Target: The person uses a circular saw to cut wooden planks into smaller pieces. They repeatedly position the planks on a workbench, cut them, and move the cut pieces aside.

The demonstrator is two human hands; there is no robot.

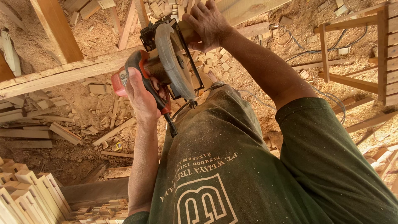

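My left hand [141, 96] is wrapped around the red and black handle of a circular saw [172, 58]. The saw's grey blade guard sits against a long pale wooden plank [62, 73] that runs across the view from lower left to upper right. My right hand [208, 24] lies just beyond the saw, fingers curled over the plank's edge and pressing on it. The saw's black cord [182, 108] hangs down toward my green shirt. The blade itself is hidden by the guard.
Sawdust and many small wood offcuts [215, 62] cover the ground below. A thick wooden post [58, 29] stands upper left. Cut pale sticks are stacked at lower left [29, 191]. A slatted wooden frame [385, 54] and loose cables [331, 45] lie to the right.
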